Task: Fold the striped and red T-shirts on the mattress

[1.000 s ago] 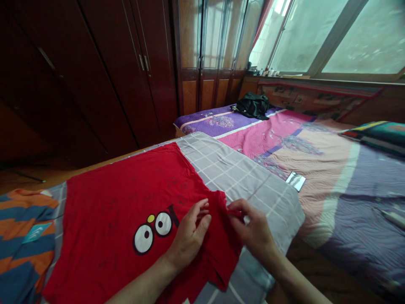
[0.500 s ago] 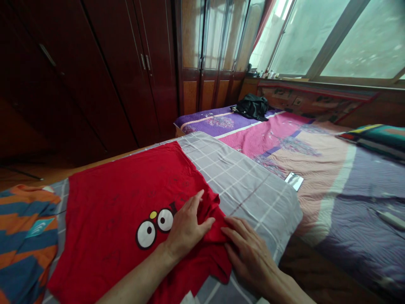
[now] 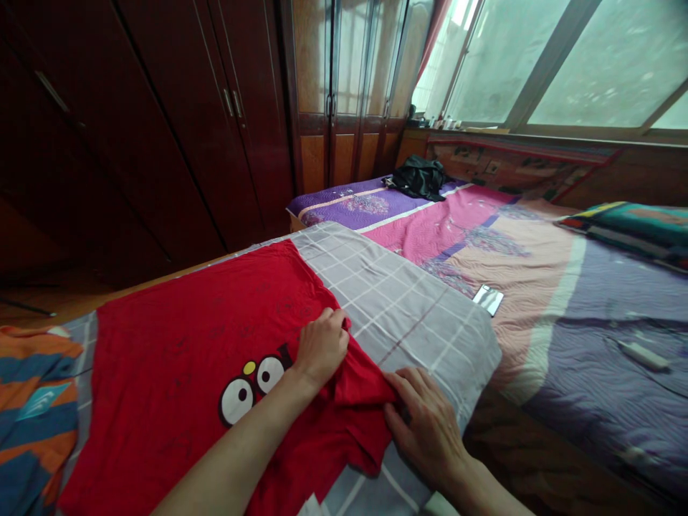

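Observation:
A red T-shirt point(image 3: 177, 344) with a cartoon-eye print lies spread over a grey checked cloth point(image 3: 408, 301). My left hand point(image 3: 322, 347) is closed on the shirt's edge near the upper right side, its fingers curled round a fold. Lower and to the right, my right hand point(image 3: 427, 416) pinches the tip of the sleeve between thumb and fingers. The fabric between both hands is gathered in creases. My left forearm crosses over the printed part and covers some of it.
An orange and blue striped shirt point(image 3: 40, 408) lies at the left edge. A phone point(image 3: 488, 299) rests on the patchwork bedspread point(image 3: 553, 315) to the right, with a white power strip point(image 3: 645, 355) beyond it. Black clothing point(image 3: 418, 178) lies at the back, before the wooden wardrobes point(image 3: 241, 143).
My left hand has gone from open fingers above the shirt to a closed grip on its edge. The sleeve is drawn straighter toward my right hand. The view has shifted slightly right.

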Demonstrator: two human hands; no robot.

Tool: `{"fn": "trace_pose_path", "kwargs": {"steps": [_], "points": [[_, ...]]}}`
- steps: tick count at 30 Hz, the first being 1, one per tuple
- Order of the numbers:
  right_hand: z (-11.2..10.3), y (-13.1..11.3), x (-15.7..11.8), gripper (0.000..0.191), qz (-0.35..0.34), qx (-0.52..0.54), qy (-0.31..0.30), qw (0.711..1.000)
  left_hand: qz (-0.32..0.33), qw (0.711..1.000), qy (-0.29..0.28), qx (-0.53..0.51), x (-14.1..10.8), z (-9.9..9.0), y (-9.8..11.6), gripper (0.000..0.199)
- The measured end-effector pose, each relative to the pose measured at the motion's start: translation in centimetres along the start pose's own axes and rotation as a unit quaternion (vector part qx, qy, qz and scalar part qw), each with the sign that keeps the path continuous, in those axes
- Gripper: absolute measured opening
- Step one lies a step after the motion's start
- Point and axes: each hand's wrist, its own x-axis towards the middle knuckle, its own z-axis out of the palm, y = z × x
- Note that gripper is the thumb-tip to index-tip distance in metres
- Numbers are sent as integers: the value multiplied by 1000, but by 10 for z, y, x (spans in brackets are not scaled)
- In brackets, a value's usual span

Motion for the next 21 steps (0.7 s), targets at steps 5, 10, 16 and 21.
{"fn": "trace_pose_path", "kwargs": {"steps": [5, 10, 16, 21], "points": [[3, 0, -1, 25, 18, 2, 9, 1000, -74, 972, 32, -222, 10, 8, -31, 33], [2, 0, -2, 15, 15, 23, 15, 1000, -53, 959, 0, -277, 9, 14, -26, 30], [1, 2, -5, 18, 1, 29, 52, 998, -62, 980, 36, -185, 6, 13, -12, 26], [0, 3, -7, 16, -10, 51, 70, 996, -75, 967, 67, -236, 14, 20, -22, 34]]}}
